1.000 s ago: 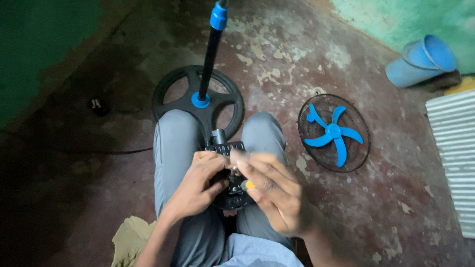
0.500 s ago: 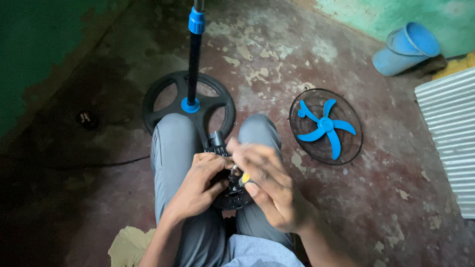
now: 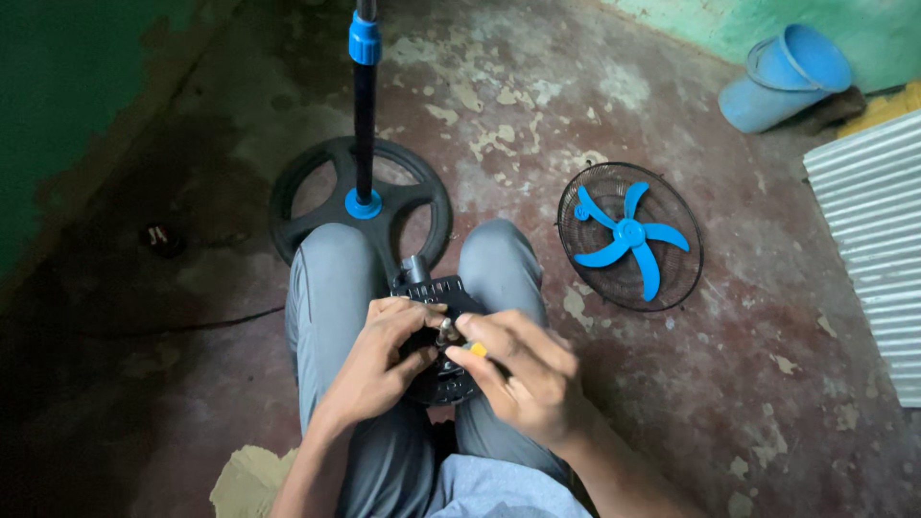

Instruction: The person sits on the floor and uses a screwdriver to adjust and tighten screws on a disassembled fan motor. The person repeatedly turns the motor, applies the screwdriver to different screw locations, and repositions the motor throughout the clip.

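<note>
The floor (image 3: 787,317) here is worn red concrete with pale patches where the paint has flaked, and the green walls close it in on the far side. The person sits low, and the black fan motor housing (image 3: 436,293) lies on the lap between the two knees. The left hand (image 3: 379,360) is curled around its side and steadies it. The right hand (image 3: 523,369) pinches a small yellow-tipped tool (image 3: 473,349) between the fingertips, its metal end against the housing.

I think the risk is that the tool slips off and jabs the left thumb, which is just beside the tip. A small part could also roll off the lap and be lost on this patchy floor.

Just beyond the knees stands the round black fan base (image 3: 288,206) with its pole (image 3: 364,125), very near, so there is little room forward. To the right, the wire guard with the blue fan blade (image 3: 628,235) lies apart. The blue bucket (image 3: 782,77) is far away.
</note>
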